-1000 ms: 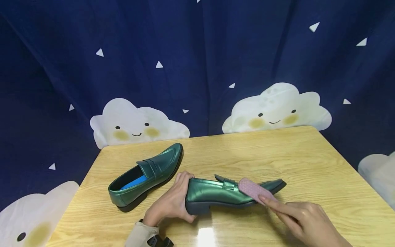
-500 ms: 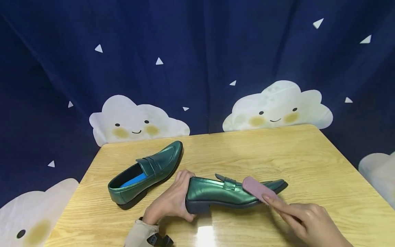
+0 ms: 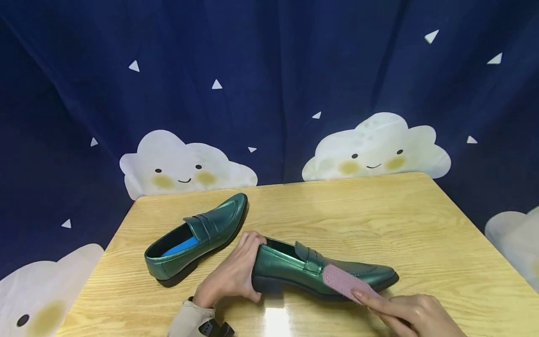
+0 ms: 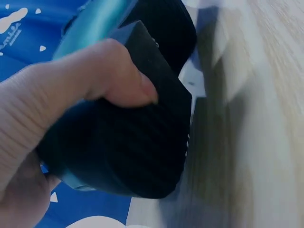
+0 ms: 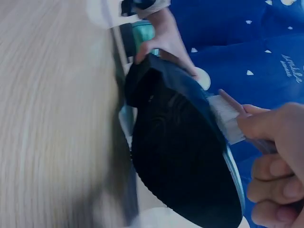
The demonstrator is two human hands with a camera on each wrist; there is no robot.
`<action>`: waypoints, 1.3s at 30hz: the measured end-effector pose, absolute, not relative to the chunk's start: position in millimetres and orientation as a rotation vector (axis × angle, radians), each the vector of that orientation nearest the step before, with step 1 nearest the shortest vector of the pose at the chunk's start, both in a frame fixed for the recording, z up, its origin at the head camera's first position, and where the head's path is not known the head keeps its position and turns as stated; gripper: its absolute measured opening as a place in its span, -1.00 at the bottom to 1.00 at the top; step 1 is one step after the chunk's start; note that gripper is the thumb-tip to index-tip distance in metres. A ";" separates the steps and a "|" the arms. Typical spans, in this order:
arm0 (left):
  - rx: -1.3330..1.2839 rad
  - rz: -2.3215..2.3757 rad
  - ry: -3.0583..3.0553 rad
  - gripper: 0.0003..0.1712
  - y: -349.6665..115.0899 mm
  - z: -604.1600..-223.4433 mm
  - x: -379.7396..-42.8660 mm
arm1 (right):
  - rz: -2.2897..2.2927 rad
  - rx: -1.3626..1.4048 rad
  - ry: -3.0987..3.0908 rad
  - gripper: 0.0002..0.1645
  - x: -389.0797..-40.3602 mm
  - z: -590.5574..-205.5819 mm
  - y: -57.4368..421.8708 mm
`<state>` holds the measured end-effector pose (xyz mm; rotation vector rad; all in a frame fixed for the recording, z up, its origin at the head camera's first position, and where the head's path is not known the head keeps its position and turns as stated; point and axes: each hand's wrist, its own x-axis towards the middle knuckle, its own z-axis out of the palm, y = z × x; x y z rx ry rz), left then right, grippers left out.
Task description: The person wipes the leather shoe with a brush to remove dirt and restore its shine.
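Note:
A metallic green loafer (image 3: 290,269) points its toe to the right, and my left hand (image 3: 236,269) grips it round the heel. In the left wrist view, the thumb presses on the black heel (image 4: 123,147). My right hand (image 3: 414,313) pinches a pink-backed brush (image 3: 347,283), index finger along its back. In the right wrist view, the white bristles (image 5: 228,121) lie against the loafer's side, and the black sole (image 5: 183,156) faces that camera. In the head view the brush covers part of the near side, just ahead of the strap.
A matching green loafer (image 3: 221,222) with a blue insole stands upright at the left, beyond my left hand. Both shoes are over a light wooden table (image 3: 358,210). A dark blue curtain (image 3: 278,93) with clouds hangs behind its far edge.
The held loafer has tilted so that more of its opening and top shows, its toe coming nearer to me. The brush and right hand have shifted lower along the near side.

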<state>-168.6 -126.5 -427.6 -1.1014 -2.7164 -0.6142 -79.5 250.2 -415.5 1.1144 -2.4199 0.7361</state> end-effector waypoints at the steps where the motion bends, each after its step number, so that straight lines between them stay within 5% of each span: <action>1: -1.096 -0.603 -2.723 0.25 -126.6 -427.5 -168.6 | 0.737 1.094 -2.421 -0.25 -78.9 -415.8 250.4; 11: -1.115 -0.675 -2.729 0.27 -126.6 -428.4 -172.9 | 0.797 1.259 -2.369 -0.24 -79.7 -416.9 248.6; 25: -1.139 -0.649 -2.751 0.24 -127.2 -425.4 -173.1 | 0.637 1.025 -2.496 -0.23 -74.7 -410.8 245.8; 29: -1.157 -0.629 -2.755 0.23 -125.7 -423.0 -172.7 | 0.529 0.999 -2.472 -0.55 -73.2 -413.0 246.4; 32: -1.165 -0.612 -2.764 0.21 -126.1 -421.8 -171.4 | 0.539 1.110 -2.409 -0.61 -71.2 -415.0 246.5; 39: -1.161 -0.592 -2.752 0.20 -125.8 -423.0 -169.9 | 0.577 1.013 -2.467 -0.25 -67.0 -409.8 249.8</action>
